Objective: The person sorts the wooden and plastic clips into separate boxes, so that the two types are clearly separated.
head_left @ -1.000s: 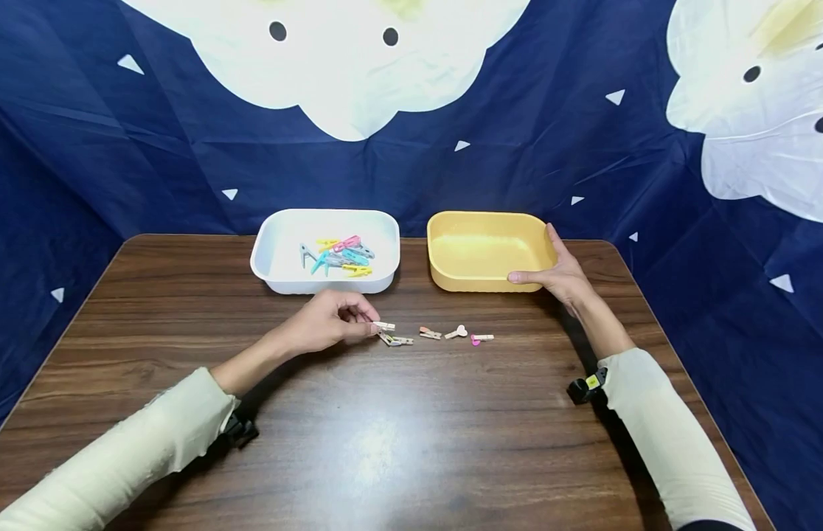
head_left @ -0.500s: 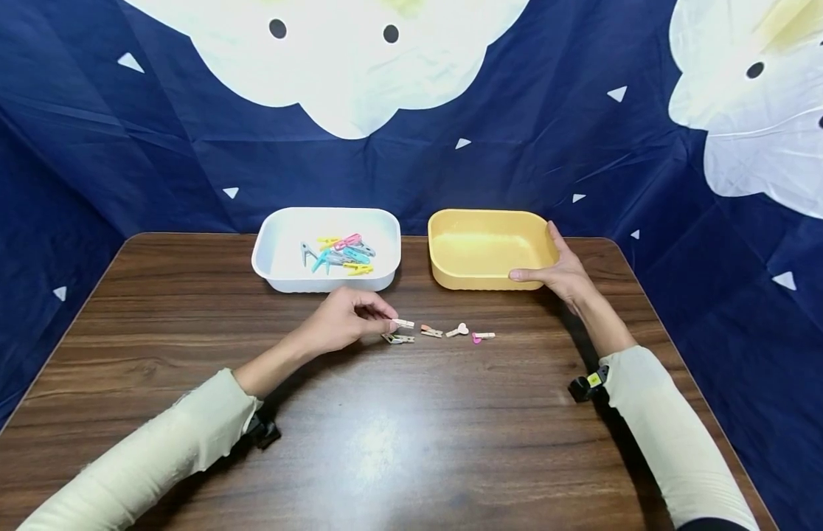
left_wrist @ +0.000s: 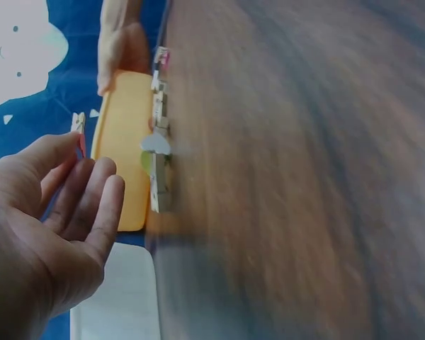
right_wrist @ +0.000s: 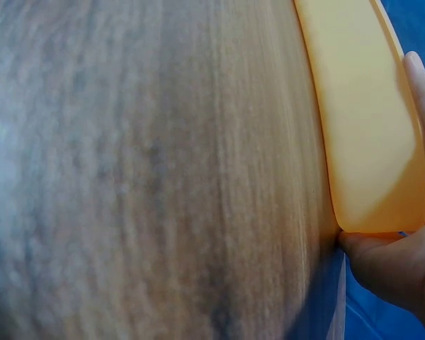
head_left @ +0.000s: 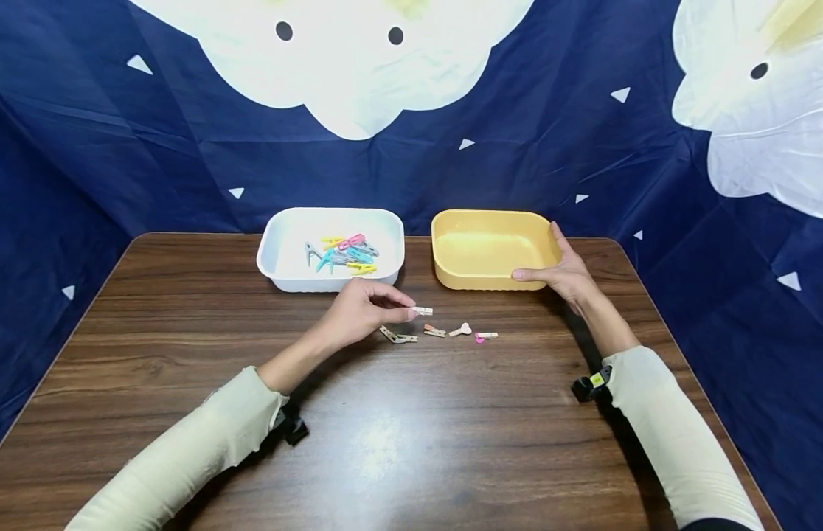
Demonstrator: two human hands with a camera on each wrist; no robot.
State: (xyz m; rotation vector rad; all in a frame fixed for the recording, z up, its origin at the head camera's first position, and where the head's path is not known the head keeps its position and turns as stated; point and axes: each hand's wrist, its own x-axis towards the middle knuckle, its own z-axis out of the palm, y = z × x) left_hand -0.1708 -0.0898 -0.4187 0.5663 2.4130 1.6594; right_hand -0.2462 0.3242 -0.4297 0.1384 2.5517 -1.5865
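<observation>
My left hand [head_left: 358, 311] pinches a small wooden clothespin [head_left: 422, 311] between thumb and fingertips, above the table just in front of the gap between two trays. In the left wrist view a bit of red shows below this clothespin [left_wrist: 78, 123]. Beneath and right of that hand several more little clothespins lie in a row, among them one with an orange end [head_left: 434, 332], one with a white heart [head_left: 461, 330] and one with a pink piece [head_left: 486, 336]. My right hand [head_left: 565, 279] holds the right end of the yellow tray [head_left: 474, 282], thumb on its front wall.
A white tray [head_left: 299, 285] stands left of the yellow one, holding several coloured plastic clothespins [head_left: 348, 254]. Both trays sit near the back edge of the wooden table [head_left: 385, 442], before a blue cloth backdrop [head_left: 358, 169].
My left hand has moved right and slightly away with the pinched clothespin, clear of the others on the table. The right hand stays at the yellow tray.
</observation>
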